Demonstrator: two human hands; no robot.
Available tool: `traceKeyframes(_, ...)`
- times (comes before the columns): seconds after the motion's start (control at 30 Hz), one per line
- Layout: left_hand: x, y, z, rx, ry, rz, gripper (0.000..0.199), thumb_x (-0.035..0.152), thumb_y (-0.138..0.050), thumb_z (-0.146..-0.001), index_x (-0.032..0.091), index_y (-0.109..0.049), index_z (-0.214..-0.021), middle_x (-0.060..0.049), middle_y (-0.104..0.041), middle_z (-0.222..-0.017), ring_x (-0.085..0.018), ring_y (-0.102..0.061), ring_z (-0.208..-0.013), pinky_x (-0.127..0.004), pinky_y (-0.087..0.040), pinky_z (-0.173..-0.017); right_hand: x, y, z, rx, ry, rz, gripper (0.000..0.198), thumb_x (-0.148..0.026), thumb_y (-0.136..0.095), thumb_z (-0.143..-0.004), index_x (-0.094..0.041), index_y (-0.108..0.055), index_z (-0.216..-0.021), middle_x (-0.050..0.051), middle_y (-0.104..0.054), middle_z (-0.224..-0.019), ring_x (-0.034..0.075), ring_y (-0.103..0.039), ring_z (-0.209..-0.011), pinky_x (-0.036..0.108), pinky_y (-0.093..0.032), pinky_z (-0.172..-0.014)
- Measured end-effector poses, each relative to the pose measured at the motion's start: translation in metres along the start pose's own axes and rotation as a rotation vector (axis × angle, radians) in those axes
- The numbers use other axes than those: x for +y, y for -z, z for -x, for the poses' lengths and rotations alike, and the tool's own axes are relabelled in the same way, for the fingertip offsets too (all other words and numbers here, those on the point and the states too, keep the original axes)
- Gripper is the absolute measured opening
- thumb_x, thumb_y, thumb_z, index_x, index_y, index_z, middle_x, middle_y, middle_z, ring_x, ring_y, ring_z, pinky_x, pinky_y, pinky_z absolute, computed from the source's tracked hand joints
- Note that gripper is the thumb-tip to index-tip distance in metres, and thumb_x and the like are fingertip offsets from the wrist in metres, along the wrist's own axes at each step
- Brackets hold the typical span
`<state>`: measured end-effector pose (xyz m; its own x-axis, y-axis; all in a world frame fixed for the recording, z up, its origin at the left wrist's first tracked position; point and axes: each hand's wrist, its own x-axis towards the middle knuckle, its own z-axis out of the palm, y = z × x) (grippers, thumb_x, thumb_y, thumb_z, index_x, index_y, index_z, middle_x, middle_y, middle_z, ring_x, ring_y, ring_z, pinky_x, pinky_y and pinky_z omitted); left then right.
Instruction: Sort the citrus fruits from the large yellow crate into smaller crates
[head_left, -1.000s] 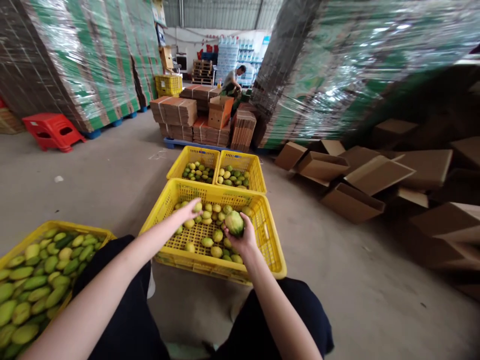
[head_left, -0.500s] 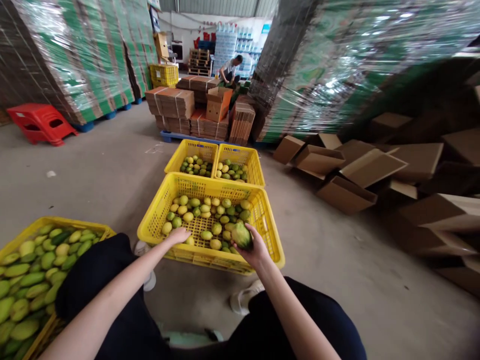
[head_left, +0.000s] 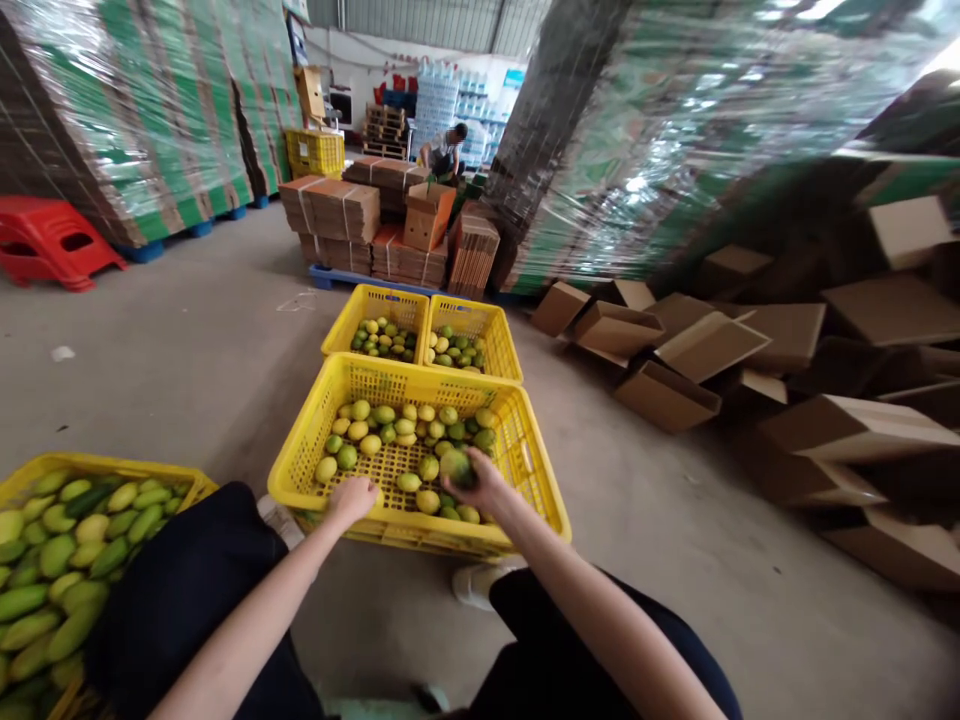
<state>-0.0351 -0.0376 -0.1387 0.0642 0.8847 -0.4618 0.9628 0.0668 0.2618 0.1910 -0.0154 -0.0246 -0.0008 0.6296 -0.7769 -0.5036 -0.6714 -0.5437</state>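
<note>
In the head view, my right hand [head_left: 484,482] is wrapped round a large green lemon [head_left: 456,467], above the right half of a yellow crate [head_left: 541,470]. My left hand [head_left: 352,498] is at the crate's near side with fingers curled. A sliver of a yellow lemon [head_left: 379,497] shows at its fingertips, and the hand hides the rest. Loose green and yellow lemons [head_left: 369,444] are spread along the back and right of this crate. Part of its perforated floor [head_left: 386,465] shows in the middle.
Two smaller yellow crates [head_left: 334,335] with lemons stand behind. Another crate [head_left: 199,485], full of green fruit, is at my left. Open cardboard boxes [head_left: 667,395] are heaped right. Bundled flat cartons [head_left: 341,215], a red stool [head_left: 56,240], wrapped stacks [head_left: 585,180] and a crouching person [head_left: 445,152] are farther off.
My right hand has lowered the green lemon and brought it a little left, over the crate. My left hand has dropped slightly and its fingers look more curled. The view has shifted slightly.
</note>
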Motion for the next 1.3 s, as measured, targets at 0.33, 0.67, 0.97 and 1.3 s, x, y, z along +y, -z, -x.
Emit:
traceKeyframes(0.33,0.006,-0.001,0.005,0.054,0.095,0.035,0.036,0.031,-0.04,-0.098,0.019,-0.072,-0.111,-0.014,-0.076,-0.112,-0.028,-0.072,-0.104,-0.033,-0.051,-0.081,-0.123,-0.005,-0.056,0.136,0.493,0.537,0.01,-0.023,-0.057,-0.09,-0.017,-0.064,-0.094,0.004,-0.068,-0.083,0.013,-0.066,-0.067,0.022,-0.054,-0.061)
traceKeyframes(0.67,0.01,-0.001,0.01,0.048,0.1,-0.007,0.031,0.028,-0.04,-0.099,0.024,-0.064,-0.118,-0.01,-0.076,-0.107,-0.027,-0.072,-0.098,-0.033,-0.048,-0.078,0.031,0.057,-0.154,0.161,0.281,1.207,0.009,-0.025,-0.069,-0.091,-0.017,-0.068,-0.095,0.005,-0.069,-0.105,0.022,-0.066,-0.1,0.038,-0.055,-0.088)
traceKeyframes(0.97,0.011,-0.006,0.008,-0.063,0.117,0.012,0.028,0.028,-0.04,-0.098,0.025,-0.064,-0.112,-0.006,-0.077,-0.1,-0.025,-0.072,-0.091,-0.031,-0.045,-0.071,0.046,-0.016,-0.266,0.015,0.533,1.354,0.058,0.002,-0.056,-0.075,-0.017,-0.054,-0.129,0.018,-0.046,-0.148,0.034,-0.036,-0.14,0.043,-0.036,-0.112)
traceKeyframes(1.3,0.014,-0.006,0.01,-0.101,0.103,0.024,0.032,0.029,-0.037,-0.099,0.024,-0.067,-0.112,-0.007,-0.076,-0.102,-0.026,-0.073,-0.091,-0.031,-0.049,-0.073,0.049,-0.036,-0.284,0.004,0.485,1.149,0.04,-0.003,-0.064,-0.078,-0.02,-0.057,-0.114,0.018,-0.05,-0.139,0.034,-0.04,-0.135,0.043,-0.044,-0.104)
